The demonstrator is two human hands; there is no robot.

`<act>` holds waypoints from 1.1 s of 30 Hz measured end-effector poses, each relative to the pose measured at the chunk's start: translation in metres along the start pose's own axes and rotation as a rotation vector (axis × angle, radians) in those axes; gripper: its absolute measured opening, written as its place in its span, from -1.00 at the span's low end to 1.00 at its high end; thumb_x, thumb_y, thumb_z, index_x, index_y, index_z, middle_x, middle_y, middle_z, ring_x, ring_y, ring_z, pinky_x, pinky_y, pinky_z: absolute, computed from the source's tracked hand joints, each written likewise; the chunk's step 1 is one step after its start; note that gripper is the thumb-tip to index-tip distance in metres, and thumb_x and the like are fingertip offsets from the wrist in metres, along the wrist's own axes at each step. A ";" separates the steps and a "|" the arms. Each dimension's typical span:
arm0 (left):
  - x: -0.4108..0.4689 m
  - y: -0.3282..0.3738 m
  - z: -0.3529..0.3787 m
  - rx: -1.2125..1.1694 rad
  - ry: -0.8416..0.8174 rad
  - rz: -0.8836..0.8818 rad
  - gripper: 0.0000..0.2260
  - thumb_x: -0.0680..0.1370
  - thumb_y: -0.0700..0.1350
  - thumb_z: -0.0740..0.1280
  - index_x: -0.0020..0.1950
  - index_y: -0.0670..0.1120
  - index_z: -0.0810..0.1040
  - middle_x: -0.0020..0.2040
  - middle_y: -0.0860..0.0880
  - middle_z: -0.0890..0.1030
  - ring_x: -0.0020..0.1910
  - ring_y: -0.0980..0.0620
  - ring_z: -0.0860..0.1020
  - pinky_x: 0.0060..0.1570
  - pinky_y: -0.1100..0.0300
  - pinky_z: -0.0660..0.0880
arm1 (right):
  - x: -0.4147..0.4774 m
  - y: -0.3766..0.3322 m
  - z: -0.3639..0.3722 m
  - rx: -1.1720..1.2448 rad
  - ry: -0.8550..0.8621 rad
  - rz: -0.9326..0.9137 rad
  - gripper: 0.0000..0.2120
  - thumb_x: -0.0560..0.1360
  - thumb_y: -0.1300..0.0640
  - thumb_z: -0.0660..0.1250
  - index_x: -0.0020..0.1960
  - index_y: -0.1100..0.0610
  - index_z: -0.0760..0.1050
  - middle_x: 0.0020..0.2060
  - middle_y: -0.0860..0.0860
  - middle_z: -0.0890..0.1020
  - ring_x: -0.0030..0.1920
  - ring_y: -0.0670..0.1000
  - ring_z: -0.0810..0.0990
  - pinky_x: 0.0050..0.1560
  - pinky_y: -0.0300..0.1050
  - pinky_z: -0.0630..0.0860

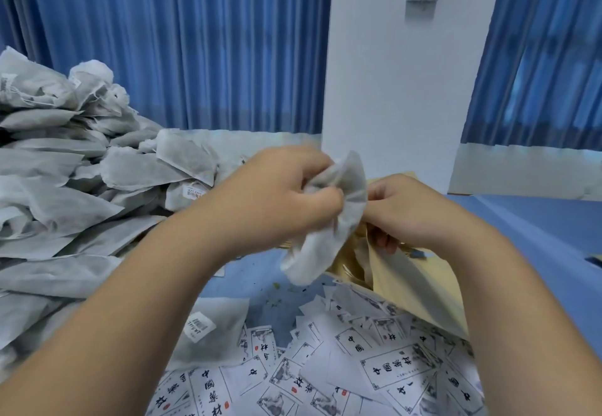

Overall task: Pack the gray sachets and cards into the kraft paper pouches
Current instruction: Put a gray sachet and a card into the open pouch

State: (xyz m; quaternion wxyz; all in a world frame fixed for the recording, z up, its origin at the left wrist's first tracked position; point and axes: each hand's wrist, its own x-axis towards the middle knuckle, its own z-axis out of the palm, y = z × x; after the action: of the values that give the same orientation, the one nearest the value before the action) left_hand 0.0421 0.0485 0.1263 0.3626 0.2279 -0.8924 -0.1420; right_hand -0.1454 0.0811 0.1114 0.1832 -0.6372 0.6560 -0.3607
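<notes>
Fingers [324, 195] of the left hand [277, 194] curl round a crumpled gray sachet [329, 223] at the mouth of a kraft pouch [413, 282]. The right hand [410, 210] pinches its rim.

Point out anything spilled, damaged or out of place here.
Small green and dark crumbs lie scattered on the blue tabletop, below the gray sachet crumpled in the left hand; they may be spilled filling. The cards lie in a loose, overlapping heap.

Bare blue table [260, 285] lies open between the sachet heap [58, 171] at left and the scattered cards [358, 366] nearer.
</notes>
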 end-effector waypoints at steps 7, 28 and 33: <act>0.003 -0.018 0.026 0.101 -0.070 0.084 -0.85 0.42 -0.05 0.27 -0.13 -0.09 0.56 -0.18 0.05 0.54 -0.14 0.12 0.50 -0.09 0.12 0.43 | -0.003 0.001 -0.005 0.066 0.009 -0.011 -0.71 0.37 0.03 0.33 -0.46 0.11 0.39 -0.62 -0.04 0.47 -0.59 -0.09 0.43 -0.58 -0.35 0.33; 0.004 -0.030 0.056 0.137 -0.086 -0.069 -0.82 0.42 0.19 0.38 -0.08 0.15 0.56 -0.01 0.10 0.52 0.02 0.13 0.49 0.11 0.18 0.41 | 0.000 0.000 -0.001 0.098 0.007 -0.020 -0.64 0.44 0.24 0.31 -0.52 0.07 0.39 -0.63 -0.04 0.44 -0.63 -0.12 0.41 -0.62 -0.41 0.24; 0.002 -0.039 0.024 0.042 -0.297 -0.113 -0.37 0.28 0.37 0.39 0.31 0.28 0.36 0.36 0.29 0.27 0.35 0.33 0.25 0.26 0.29 0.23 | 0.001 0.005 -0.008 0.065 0.099 0.006 -0.71 0.41 0.21 0.33 -0.47 0.11 0.41 -0.58 0.01 0.44 -0.60 -0.09 0.42 -0.59 -0.32 0.31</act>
State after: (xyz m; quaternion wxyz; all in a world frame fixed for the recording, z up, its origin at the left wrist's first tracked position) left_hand 0.0355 0.0165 0.0938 0.2134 0.2617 -0.9247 -0.1756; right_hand -0.1545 0.0821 0.1135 0.1723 -0.6105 0.6540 -0.4123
